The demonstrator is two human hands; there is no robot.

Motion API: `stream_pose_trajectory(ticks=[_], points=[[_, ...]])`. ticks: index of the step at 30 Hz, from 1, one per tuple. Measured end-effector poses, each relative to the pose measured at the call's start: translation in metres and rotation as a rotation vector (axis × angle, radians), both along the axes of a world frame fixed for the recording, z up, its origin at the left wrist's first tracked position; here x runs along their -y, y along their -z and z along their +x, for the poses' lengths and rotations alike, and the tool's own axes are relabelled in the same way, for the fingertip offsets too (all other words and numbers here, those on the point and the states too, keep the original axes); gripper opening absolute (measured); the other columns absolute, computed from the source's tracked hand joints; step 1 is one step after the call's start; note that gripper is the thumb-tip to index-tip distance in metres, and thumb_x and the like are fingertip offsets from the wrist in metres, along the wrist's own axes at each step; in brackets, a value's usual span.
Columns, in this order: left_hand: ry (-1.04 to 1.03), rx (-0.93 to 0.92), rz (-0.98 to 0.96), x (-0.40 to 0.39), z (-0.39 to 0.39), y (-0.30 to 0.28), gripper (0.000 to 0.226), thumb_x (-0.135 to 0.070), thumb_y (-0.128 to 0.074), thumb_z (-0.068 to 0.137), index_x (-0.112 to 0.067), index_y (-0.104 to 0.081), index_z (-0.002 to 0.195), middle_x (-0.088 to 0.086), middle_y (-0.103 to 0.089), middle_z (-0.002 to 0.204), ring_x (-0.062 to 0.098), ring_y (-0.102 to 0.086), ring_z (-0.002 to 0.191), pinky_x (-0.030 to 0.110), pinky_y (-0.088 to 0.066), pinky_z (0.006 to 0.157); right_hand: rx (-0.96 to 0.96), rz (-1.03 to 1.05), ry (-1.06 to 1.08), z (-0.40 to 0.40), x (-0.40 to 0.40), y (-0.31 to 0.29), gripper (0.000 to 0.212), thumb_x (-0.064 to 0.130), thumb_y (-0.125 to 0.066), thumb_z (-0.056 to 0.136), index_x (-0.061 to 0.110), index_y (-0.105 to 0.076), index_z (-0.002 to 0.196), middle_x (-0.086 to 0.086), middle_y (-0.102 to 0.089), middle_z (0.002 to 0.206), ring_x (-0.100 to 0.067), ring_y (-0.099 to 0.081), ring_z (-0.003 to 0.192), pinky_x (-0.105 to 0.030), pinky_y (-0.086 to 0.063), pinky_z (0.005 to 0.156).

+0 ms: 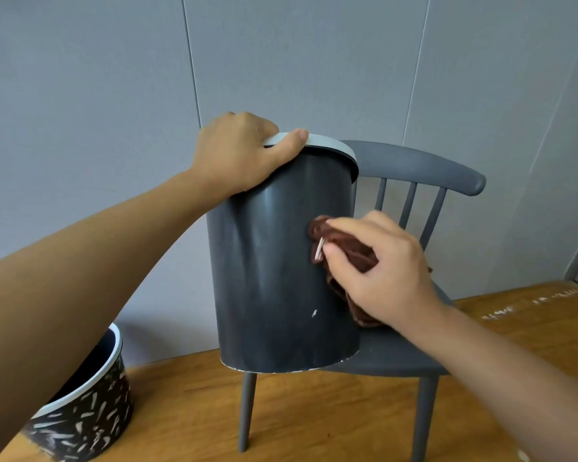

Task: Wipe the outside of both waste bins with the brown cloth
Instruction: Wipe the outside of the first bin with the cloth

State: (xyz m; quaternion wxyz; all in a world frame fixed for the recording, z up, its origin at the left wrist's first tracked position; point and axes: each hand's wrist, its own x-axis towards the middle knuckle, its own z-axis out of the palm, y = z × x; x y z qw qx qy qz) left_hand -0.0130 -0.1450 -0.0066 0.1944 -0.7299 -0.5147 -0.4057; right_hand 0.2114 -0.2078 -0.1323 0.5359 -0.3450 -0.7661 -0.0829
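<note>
A tall plain dark grey waste bin with a pale rim is held up in front of me, tilted, its base over the front of a chair seat. My left hand grips its rim at the top left. My right hand presses the bunched brown cloth against the bin's right side, about halfway up. A second waste bin, black with white dashes and a pale rim, stands on the floor at the lower left, partly hidden by my left forearm.
A grey spindle-back chair stands behind and under the plain bin on a wooden floor. A grey panelled wall rises close behind. A doorway edge shows at the far right.
</note>
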Motion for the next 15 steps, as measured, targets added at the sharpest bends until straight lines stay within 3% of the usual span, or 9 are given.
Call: stream_pose_trajectory(ticks=[3, 7, 13, 15], points=[[-0.004, 0.03, -0.018, -0.004, -0.003, 0.0, 0.065, -0.068, -0.046, 0.09, -0.014, -0.024, 0.061, 0.004, -0.026, 0.054, 0.025, -0.029, 0.055, 0.035, -0.023, 0.052, 0.191, 0.02, -0.159, 0.001, 0.031, 0.039, 0.027, 0.022, -0.079, 0.086, 0.012, -0.079, 0.111, 0.001, -0.062, 0.086, -0.016, -0.057, 0.076, -0.033, -0.05, 0.064], [0.005, 0.021, -0.006, -0.003, -0.003, 0.001, 0.065, -0.069, -0.045, 0.089, -0.014, -0.023, 0.061, 0.003, -0.024, 0.053, 0.024, -0.028, 0.054, 0.035, -0.021, 0.052, 0.399, 0.045, -0.211, 0.01, 0.041, 0.047, 0.021, 0.025, -0.079, 0.085, 0.018, -0.08, 0.105, 0.004, -0.06, 0.08, -0.016, -0.053, 0.071, -0.034, -0.048, 0.06], [-0.023, 0.015, -0.001, -0.001, -0.002, 0.001, 0.066, -0.069, -0.044, 0.088, -0.013, -0.025, 0.06, 0.005, -0.025, 0.052, 0.026, -0.03, 0.054, 0.035, -0.023, 0.052, 0.0, -0.051, -0.032, 0.0, 0.008, 0.016, 0.031, 0.036, -0.069, 0.095, 0.021, -0.078, 0.12, 0.004, -0.065, 0.095, -0.013, -0.065, 0.086, -0.035, -0.058, 0.071], [-0.039, 0.023, -0.015, -0.003, -0.003, 0.0, 0.066, -0.07, -0.043, 0.088, -0.014, -0.025, 0.06, 0.005, -0.025, 0.052, 0.026, -0.03, 0.055, 0.035, -0.023, 0.052, 0.013, -0.057, -0.075, 0.0, 0.016, 0.028, 0.031, 0.031, -0.072, 0.093, 0.017, -0.078, 0.119, 0.003, -0.064, 0.093, -0.014, -0.064, 0.084, -0.034, -0.056, 0.068]])
